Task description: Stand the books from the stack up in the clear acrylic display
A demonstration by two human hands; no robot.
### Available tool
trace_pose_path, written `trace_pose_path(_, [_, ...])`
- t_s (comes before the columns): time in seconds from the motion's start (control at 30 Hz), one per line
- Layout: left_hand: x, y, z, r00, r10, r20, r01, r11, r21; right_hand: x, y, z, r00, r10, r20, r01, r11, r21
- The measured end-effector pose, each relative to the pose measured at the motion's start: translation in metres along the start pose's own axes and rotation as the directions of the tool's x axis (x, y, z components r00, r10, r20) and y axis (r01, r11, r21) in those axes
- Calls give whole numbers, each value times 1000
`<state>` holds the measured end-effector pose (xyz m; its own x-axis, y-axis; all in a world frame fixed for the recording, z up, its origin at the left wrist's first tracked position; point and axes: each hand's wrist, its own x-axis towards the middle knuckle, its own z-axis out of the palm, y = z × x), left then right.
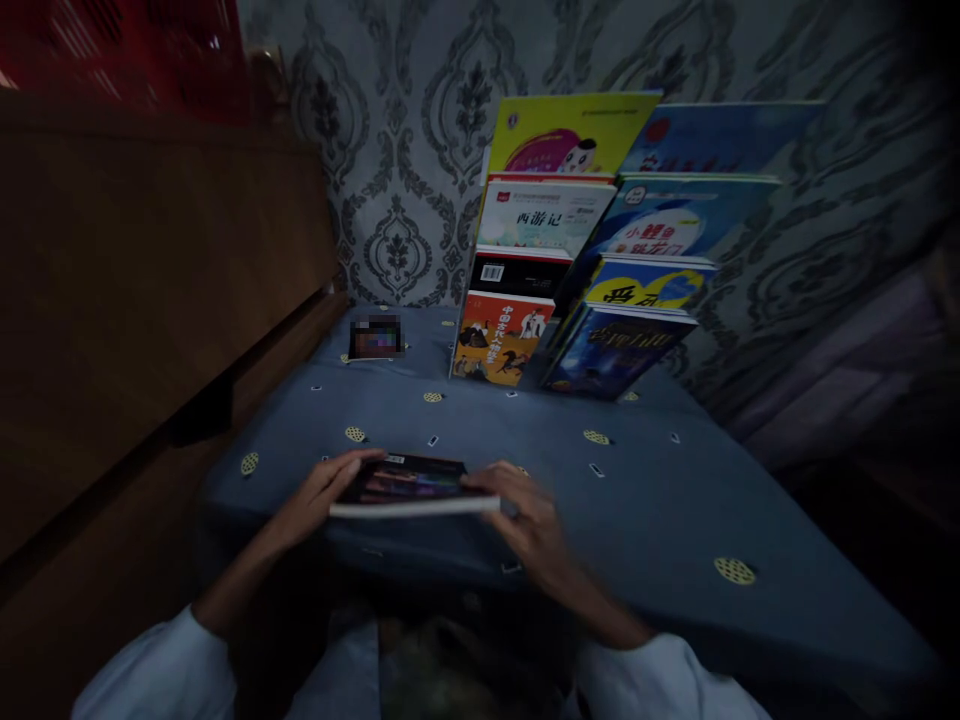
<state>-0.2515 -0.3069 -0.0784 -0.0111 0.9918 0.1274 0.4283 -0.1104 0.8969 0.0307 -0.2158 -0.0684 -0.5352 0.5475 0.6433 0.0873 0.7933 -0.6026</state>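
A dark-covered book (409, 482) is held level over the near edge of the cloth-covered table, its white page edge towards me. My left hand (330, 488) grips its left end, fingers along the side. At the right end my right hand (525, 505) is closed on the book, with its fingertips on the cover. Part of the cover is hidden by my fingers. Farther off stands a rack of books in two columns, with an orange book (501, 340) at the front left and a dark blue book (619, 350) at the front right.
A small item with a blurred-out picture (376, 338) sits at the back left of the blue patterned tablecloth (480, 425). A wooden cabinet (165, 260) borders the left side, with a red plastic basket (127, 55) on top. Patterned wallpaper (397, 240) covers the wall behind.
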Motion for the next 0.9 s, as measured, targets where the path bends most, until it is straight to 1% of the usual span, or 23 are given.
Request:
trace_pose_path(0.03, [4, 0, 3, 998, 11, -59, -14, 998, -53, 9, 3, 3, 996, 54, -71, -54, 998, 12])
trace_pose_path(0.1, [14, -4, 10, 984, 48, -171, -68, 991, -113, 27, 11, 8, 968, 189, -167, -179, 981, 75])
trace_pose_path(0.13, [20, -7, 14, 974, 60, -216, -90, 987, -130, 36, 16, 11, 949, 251, -191, -231, 965, 123])
trace_pose_path(0.2, [33, -15, 20, 958, 63, -279, -109, 982, -154, 53, 26, 16, 917, 332, -222, -289, 935, 207])
trace_pose_path(0.3, [51, -26, 24, 944, 65, -325, -112, 986, -127, 74, 46, 21, 890, 383, -246, -323, 912, 252])
trace_pose_path(0.4, [63, -32, 23, 952, 60, -301, -85, 994, -72, 87, 74, 28, 885, 416, -210, -383, 906, 180])
trace_pose_path(0.47, [66, -35, 22, 960, 37, -278, -30, 999, 29, 89, 95, 34, 884, 436, -168, -425, 900, 98])
trace_pose_path(0.53, [68, -37, 21, 970, 17, -243, 42, 970, 238, 85, 111, 39, 881, 454, -133, -456, 890, 23])
trace_pose_path(0.57, [68, -36, 21, 976, -2, -217, 82, 929, 362, 81, 117, 42, 879, 462, -121, -467, 884, -14])
trace_pose_path(0.63, [69, -34, 21, 984, -72, -165, 155, 807, 570, 69, 124, 47, 877, 469, -102, -478, 873, -96])
trace_pose_path(0.7, [71, -29, 22, 982, -124, -144, 190, 699, 690, 58, 125, 52, 880, 468, -82, -475, 865, -161])
trace_pose_path(0.73, [74, -26, 22, 982, -122, -143, 188, 661, 726, 53, 125, 53, 885, 460, -70, -464, 862, -206])
trace_pose_path(0.8, [80, -24, 23, 989, -65, -135, 146, 617, 773, 47, 123, 56, 904, 426, -32, -412, 849, -329])
trace_pose_path(0.9, [93, -28, 25, 996, 22, -84, 54, 605, 795, 45, 119, 55, 937, 346, 50, -273, 814, -513])
